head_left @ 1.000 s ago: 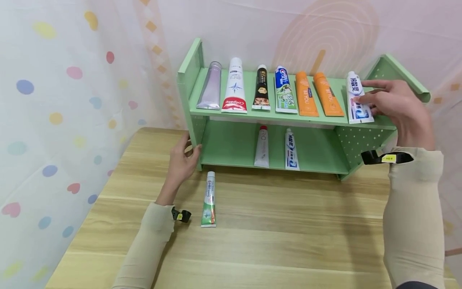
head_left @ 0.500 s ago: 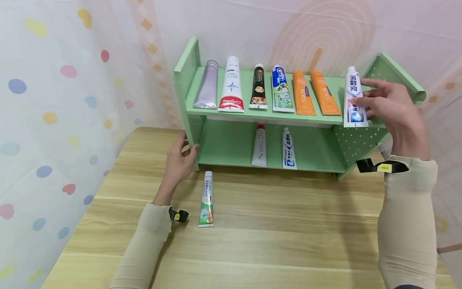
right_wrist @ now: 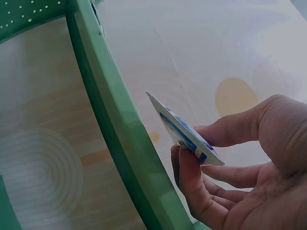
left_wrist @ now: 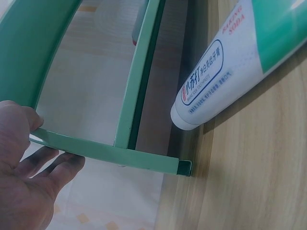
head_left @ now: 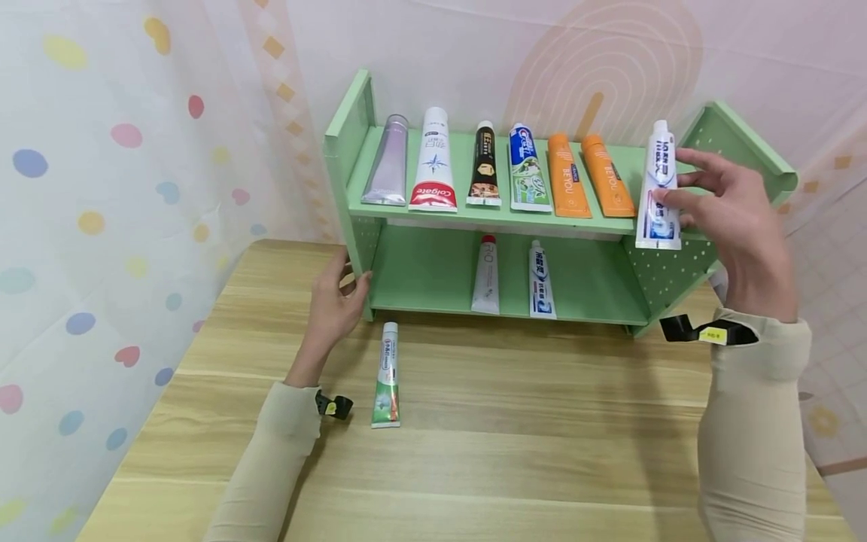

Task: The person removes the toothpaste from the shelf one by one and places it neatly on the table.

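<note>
A green two-tier shelf [head_left: 589,224] stands on a wooden table [head_left: 515,444]. My right hand [head_left: 728,214] pinches a white and blue toothpaste tube [head_left: 659,188], lifted just off the right end of the top tier; its crimped end [right_wrist: 184,136] shows between thumb and fingers in the right wrist view. My left hand [head_left: 335,297] holds the shelf's left front post [left_wrist: 105,155]. A green and white toothpaste tube [head_left: 387,374] lies on the table beside my left wrist, its cap [left_wrist: 189,122] toward the shelf.
Several tubes lie in a row on the top tier, among them a Colgate tube [head_left: 432,162] and two orange ones [head_left: 581,175]. Two tubes [head_left: 513,277] lie on the lower tier. A spotted curtain [head_left: 88,196] hangs at the left.
My right hand has raised the white and blue tube off the top tier and drawn it a little left and toward me. The left hand has stayed on the shelf post.
</note>
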A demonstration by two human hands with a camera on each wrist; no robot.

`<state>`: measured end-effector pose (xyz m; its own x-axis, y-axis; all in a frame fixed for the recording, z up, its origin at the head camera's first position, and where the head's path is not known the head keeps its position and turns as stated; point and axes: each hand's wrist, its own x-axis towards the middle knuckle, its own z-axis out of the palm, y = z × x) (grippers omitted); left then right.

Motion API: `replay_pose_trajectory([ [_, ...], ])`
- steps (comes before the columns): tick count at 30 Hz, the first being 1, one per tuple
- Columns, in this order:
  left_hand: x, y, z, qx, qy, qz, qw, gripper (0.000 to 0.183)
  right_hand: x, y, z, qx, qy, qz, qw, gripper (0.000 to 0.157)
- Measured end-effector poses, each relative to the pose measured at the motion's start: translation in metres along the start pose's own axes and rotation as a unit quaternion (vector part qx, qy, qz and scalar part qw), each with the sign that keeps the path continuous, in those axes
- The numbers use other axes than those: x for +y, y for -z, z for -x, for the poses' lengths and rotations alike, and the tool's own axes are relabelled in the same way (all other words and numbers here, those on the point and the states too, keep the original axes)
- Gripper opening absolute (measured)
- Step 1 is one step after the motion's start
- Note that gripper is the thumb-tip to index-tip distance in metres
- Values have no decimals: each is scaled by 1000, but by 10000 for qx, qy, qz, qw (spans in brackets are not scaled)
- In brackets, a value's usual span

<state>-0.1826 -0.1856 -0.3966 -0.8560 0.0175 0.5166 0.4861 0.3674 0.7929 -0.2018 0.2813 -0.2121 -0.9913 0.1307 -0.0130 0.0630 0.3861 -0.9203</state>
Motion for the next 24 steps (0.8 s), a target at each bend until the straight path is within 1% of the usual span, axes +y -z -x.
replay_pose_trajectory([
  [4,0,0,0,-12,-19,6,10000,49,2,-5,5,81,58,63,9999,71],
  [6,1,0,0,0,-34,-12,10000,49,3,-8,7,86,154,-44,9998,71],
  [7,1,0,0,9,-37,-12,10000,49,4,-9,8,103,223,3,9997,70],
  [11,0,-1,0,38,-80,-31,10000,49,8,-15,12,103,421,-386,9983,67],
  [14,-1,-1,0,52,-83,-56,9999,49,10,-19,14,126,479,-532,9974,66],
  [21,-1,-2,0,70,-34,-50,10000,50,14,-28,21,234,636,-424,9968,67],
  [24,-1,-2,0,76,-15,-44,10000,50,15,-31,24,217,684,-581,9957,67],
])
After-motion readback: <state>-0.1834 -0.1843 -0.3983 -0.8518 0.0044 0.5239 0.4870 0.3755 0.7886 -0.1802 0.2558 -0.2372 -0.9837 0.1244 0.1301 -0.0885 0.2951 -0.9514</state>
